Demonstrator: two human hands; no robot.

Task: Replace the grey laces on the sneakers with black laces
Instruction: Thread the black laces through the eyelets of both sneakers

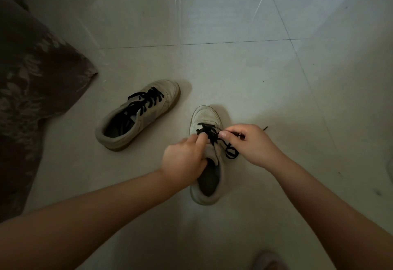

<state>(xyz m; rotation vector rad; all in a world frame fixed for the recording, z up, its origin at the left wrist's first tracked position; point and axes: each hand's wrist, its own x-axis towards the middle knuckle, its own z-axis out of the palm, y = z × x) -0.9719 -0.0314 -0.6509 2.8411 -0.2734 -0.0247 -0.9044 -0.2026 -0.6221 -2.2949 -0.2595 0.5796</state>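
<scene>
Two pale grey sneakers stand on the tiled floor. The left sneaker (138, 114) lies further away, with a black lace (146, 99) threaded up its front. The near sneaker (207, 159) points away from me and carries a black lace (207, 130) across its lower eyelets only. My left hand (184, 159) grips the near sneaker at its tongue, fingers curled over the lacing. My right hand (251, 144) pinches one end of that black lace on the shoe's right side; a loose loop (230, 152) of lace hangs below it.
A dark cloth with a leaf pattern (32, 91) drapes down on the left. Pale floor tiles (212, 67) stretch ahead and to the right. A blurred pinkish thing (268, 259) sits at the bottom edge.
</scene>
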